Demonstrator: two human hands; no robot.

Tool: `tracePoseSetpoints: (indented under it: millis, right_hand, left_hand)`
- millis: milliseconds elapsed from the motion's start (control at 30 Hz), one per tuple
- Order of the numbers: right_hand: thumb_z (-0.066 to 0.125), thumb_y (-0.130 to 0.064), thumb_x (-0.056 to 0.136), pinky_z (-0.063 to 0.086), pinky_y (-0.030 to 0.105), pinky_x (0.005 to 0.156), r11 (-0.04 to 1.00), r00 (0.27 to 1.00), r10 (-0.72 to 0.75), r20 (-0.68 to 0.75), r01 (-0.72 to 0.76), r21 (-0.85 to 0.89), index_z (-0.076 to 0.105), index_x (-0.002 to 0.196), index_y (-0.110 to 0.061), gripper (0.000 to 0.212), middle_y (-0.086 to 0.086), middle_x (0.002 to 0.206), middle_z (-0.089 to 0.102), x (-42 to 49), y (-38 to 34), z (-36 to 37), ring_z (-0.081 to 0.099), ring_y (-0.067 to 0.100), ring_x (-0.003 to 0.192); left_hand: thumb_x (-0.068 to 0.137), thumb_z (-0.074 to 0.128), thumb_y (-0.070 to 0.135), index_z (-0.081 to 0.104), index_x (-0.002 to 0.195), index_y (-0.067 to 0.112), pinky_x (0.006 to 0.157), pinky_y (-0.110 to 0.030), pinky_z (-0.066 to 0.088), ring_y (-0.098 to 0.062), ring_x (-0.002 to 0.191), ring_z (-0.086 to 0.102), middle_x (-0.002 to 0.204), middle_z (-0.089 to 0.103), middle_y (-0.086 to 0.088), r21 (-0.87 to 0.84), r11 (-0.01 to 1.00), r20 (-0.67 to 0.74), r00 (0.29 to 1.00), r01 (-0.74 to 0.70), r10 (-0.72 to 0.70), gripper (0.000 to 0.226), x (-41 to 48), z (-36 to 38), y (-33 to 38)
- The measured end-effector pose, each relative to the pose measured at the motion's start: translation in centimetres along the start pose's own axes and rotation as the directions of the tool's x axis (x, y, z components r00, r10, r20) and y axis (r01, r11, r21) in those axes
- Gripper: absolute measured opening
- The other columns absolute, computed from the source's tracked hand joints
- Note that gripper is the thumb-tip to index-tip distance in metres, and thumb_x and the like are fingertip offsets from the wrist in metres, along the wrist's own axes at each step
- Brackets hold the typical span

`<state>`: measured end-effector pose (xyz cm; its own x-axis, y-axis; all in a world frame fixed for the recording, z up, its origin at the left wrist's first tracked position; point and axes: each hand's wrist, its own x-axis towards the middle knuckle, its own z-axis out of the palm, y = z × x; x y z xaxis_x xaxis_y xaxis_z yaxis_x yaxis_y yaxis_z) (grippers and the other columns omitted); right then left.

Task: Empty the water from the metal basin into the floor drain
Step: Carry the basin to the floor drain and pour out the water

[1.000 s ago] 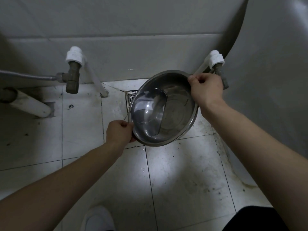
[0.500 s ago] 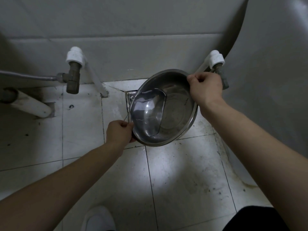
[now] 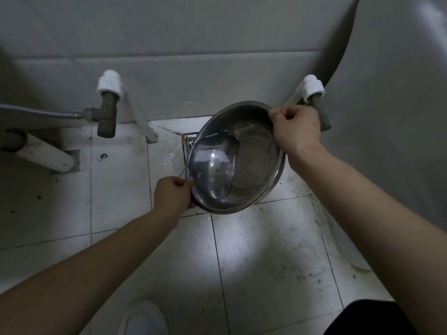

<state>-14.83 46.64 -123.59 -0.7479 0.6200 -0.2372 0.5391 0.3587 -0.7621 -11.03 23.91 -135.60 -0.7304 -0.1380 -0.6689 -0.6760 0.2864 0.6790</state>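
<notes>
Two hands' fingers clamp tilted metal basin above grimy floor tiles.

The basin has tipped a little further toward its left rim since a second ago: the right hand has lifted its edge slightly, and the water has drawn into a narrower pool against the low side, leaving more of the bare bottom dry on the right.
</notes>
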Motion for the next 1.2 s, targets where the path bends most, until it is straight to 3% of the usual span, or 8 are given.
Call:
tracePoseSetpoints:
  millis: [100, 267, 367, 733, 967, 1067, 1200]
  right_hand:
    - [0.060, -0.024, 0.101, 0.058, 0.032, 0.076, 1.000, 1.000, 0.005, 0.012, -0.005, 0.001, 0.072, 0.102, 0.007, 0.033, 0.014, 0.082, 0.060, -0.10, -0.13, 0.09, 0.057, 0.019, 0.075]
    - [0.060, -0.024, 0.101, 0.059, 0.040, 0.087, 1.000, 1.000, 0.002, 0.008, -0.002, 0.005, 0.072, 0.103, 0.006, 0.033, 0.020, 0.084, 0.063, -0.34, -0.31, 0.20, 0.058, 0.019, 0.075]
    - [0.061, -0.025, 0.101, 0.058, 0.033, 0.082, 1.000, 1.000, -0.006, 0.003, 0.006, -0.003, 0.073, 0.098, 0.003, 0.031, 0.012, 0.083, 0.063, -0.34, -0.45, 0.20, 0.058, 0.014, 0.072]
    - [0.061, -0.026, 0.101, 0.052, 0.024, 0.066, 1.000, 1.000, -0.004, 0.012, 0.004, -0.002, 0.073, 0.096, 0.001, 0.030, 0.009, 0.077, 0.059, -0.48, -0.67, 0.28, 0.056, 0.015, 0.070]
    - [0.061, -0.025, 0.101, 0.058, 0.034, 0.074, 1.000, 1.000, -0.024, 0.010, 0.024, 0.011, 0.070, 0.094, 0.008, 0.034, 0.013, 0.079, 0.058, -0.45, -0.72, 0.15, 0.055, 0.020, 0.072]
    - [0.062, -0.025, 0.100, 0.052, 0.032, 0.069, 0.999, 0.999, -0.035, 0.011, 0.035, 0.000, 0.067, 0.081, -0.005, 0.028, 0.012, 0.074, 0.054, -0.53, -0.87, 0.13, 0.052, 0.019, 0.068]
    - [0.062, -0.025, 0.100, 0.053, 0.032, 0.070, 0.999, 0.999, -0.035, 0.000, 0.035, -0.003, 0.069, 0.092, 0.009, 0.036, 0.011, 0.075, 0.056, -0.48, -0.80, 0.15, 0.053, 0.018, 0.069]
  left_hand:
    - [0.097, 0.064, 0.016, 0.069, 0.085, 0.005, 0.047, -0.021, 0.057, -0.015, 0.056, 0.072, 0.080, 0.073, -0.013, -0.006, 1.000, -0.006, 1.000, 0.000, 0.000, 0.017, 0.10, -0.04, -0.12]
    - [0.097, 0.064, 0.015, 0.069, 0.083, 0.005, 0.046, -0.021, 0.056, -0.011, 0.050, 0.071, 0.077, 0.072, -0.013, 0.003, 1.000, -0.009, 1.000, -0.006, 0.006, 0.018, 0.16, -0.04, -0.39]
    - [0.097, 0.064, 0.016, 0.069, 0.083, 0.006, 0.045, -0.021, 0.056, -0.011, 0.050, 0.071, 0.077, 0.072, -0.012, 0.001, 1.000, -0.014, 1.000, -0.006, 0.006, 0.018, 0.14, -0.09, -0.42]
    - [0.097, 0.064, 0.016, 0.068, 0.082, 0.006, 0.047, -0.022, 0.057, -0.016, 0.058, 0.071, 0.079, 0.072, -0.013, 0.006, 1.000, -0.011, 1.000, -0.011, 0.011, 0.019, -0.19, -0.16, -0.36]
    - [0.097, 0.064, 0.016, 0.068, 0.082, 0.006, 0.047, -0.023, 0.058, -0.016, 0.058, 0.072, 0.078, 0.072, -0.013, 0.001, 1.000, -0.015, 1.000, -0.010, 0.010, 0.019, -0.26, -0.14, -0.30]
    - [0.097, 0.065, 0.016, 0.069, 0.080, 0.006, 0.048, -0.024, 0.059, -0.016, 0.057, 0.072, 0.078, 0.072, -0.013, -0.004, 1.000, -0.014, 1.000, -0.010, 0.010, 0.019, -0.24, -0.10, -0.33]
    - [0.096, 0.065, 0.016, 0.070, 0.080, 0.007, 0.048, -0.023, 0.058, -0.015, 0.053, 0.072, 0.078, 0.072, -0.013, -0.001, 1.000, -0.008, 1.000, -0.015, 0.015, 0.019, -0.24, -0.21, -0.39]
